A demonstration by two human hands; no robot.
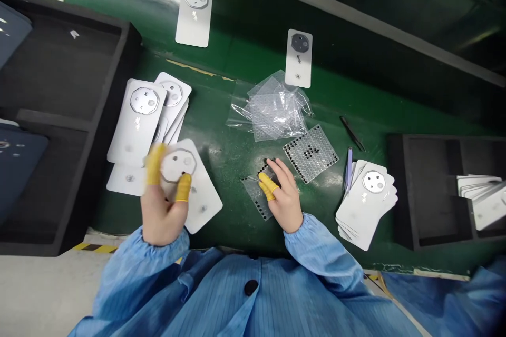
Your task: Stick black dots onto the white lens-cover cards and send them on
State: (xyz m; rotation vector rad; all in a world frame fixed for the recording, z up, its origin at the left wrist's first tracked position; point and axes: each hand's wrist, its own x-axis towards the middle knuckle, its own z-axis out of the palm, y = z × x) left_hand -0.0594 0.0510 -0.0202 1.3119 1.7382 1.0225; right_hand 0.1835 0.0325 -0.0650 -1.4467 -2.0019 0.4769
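Above pale floor (43, 295), green bench (231, 158), left hand (162, 213) over white panel (205, 200), grip unclear, right hand (286, 202) pinching dotted film (257, 198)

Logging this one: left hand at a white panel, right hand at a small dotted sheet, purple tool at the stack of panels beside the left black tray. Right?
Not quite: the purple tool is at the stack beside the right black tray, as the head view shows. The rest stands: left hand at a white panel, right hand at a small dotted sheet.

Yellow-and-black striped floor tape (95, 248)
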